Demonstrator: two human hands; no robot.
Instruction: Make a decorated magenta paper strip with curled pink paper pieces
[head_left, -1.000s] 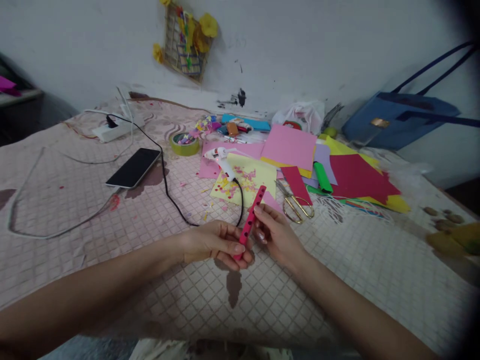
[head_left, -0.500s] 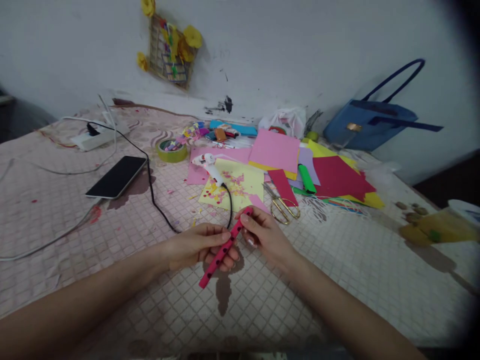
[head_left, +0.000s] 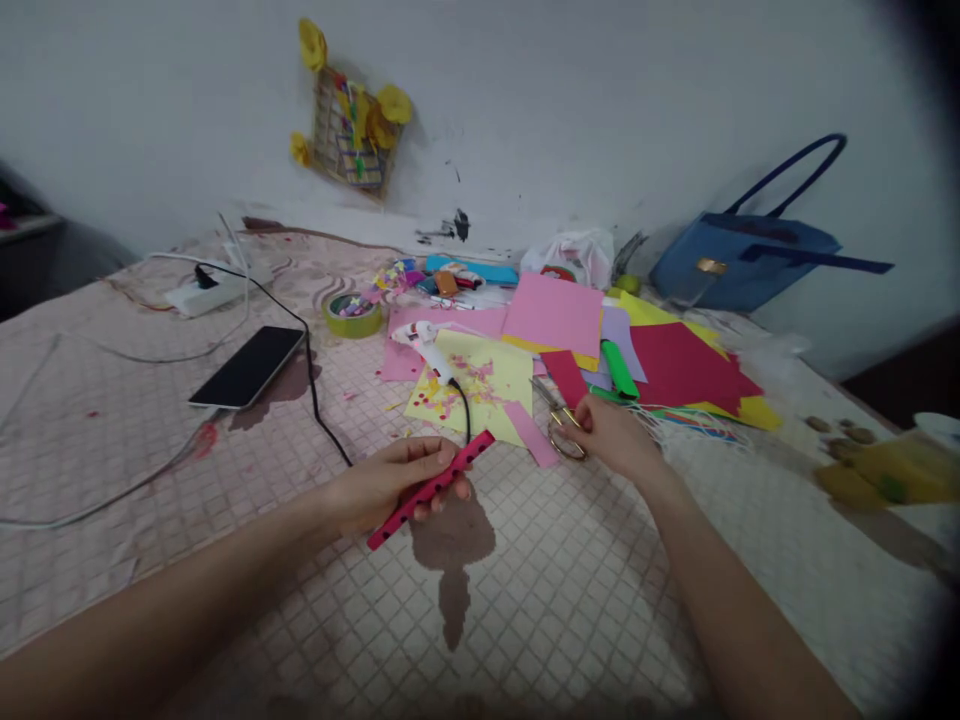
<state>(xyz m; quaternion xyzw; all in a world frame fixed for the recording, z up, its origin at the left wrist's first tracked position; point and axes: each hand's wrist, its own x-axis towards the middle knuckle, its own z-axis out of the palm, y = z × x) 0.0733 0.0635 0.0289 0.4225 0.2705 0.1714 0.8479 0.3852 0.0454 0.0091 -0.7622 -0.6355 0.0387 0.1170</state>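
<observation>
Before the tabletop's (head_left: 555,600) back edge, a pink strip (head_left: 431,489) was pinched by the left hand (head_left: 386,480), scissors (head_left: 553,405) touched by the right hand (head_left: 616,437), closure unclear.

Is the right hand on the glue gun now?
No, the right hand is at the gold handles of the scissors, apart from the glue gun.

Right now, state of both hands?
Left hand: closed on the red dotted strip.
Right hand: fingers at the gold scissors' handles; can't tell if gripped.
</observation>
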